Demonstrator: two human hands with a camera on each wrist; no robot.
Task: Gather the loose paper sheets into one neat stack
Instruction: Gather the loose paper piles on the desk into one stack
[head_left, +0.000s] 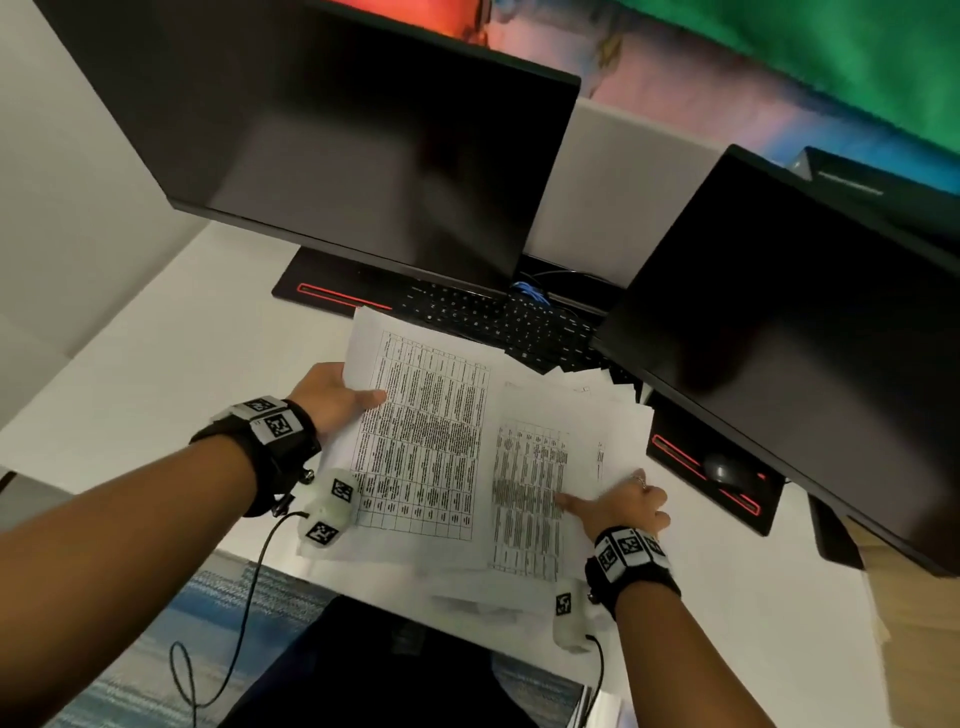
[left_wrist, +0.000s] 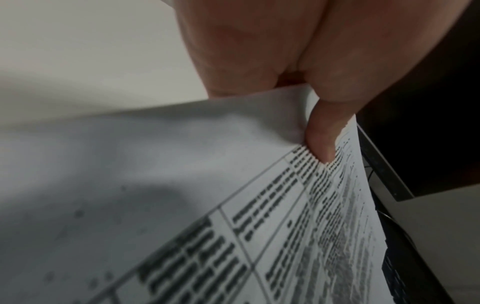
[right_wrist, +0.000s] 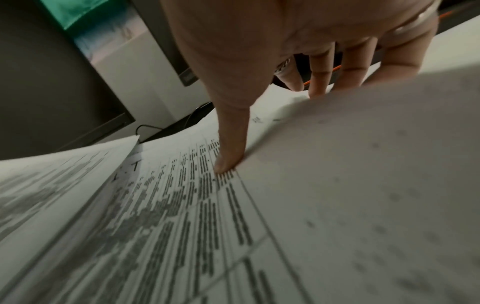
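Note:
A loose pile of printed paper sheets (head_left: 618, 415) lies fanned out on the white desk (head_left: 156, 364), and its near end overhangs the front edge. My left hand (head_left: 363, 402) grips the left edge of the top sheet (head_left: 426, 431), a page with a printed table, and lifts it slightly. In the left wrist view the thumb (left_wrist: 319, 144) lies on this sheet (left_wrist: 182, 205), with the other fingers hidden under it. My right hand (head_left: 613, 501) holds the pile's right side. Its thumb (right_wrist: 231, 156) presses on a printed sheet (right_wrist: 182, 226) and its fingers (right_wrist: 322, 82) reach behind a raised sheet (right_wrist: 363, 185).
Two dark monitors (head_left: 363, 156) (head_left: 805, 338) stand close behind the papers. A black keyboard (head_left: 498, 317) lies partly under the pile's far edge. A mouse (head_left: 727, 470) rests on the right monitor's base. Bare desk lies to the left.

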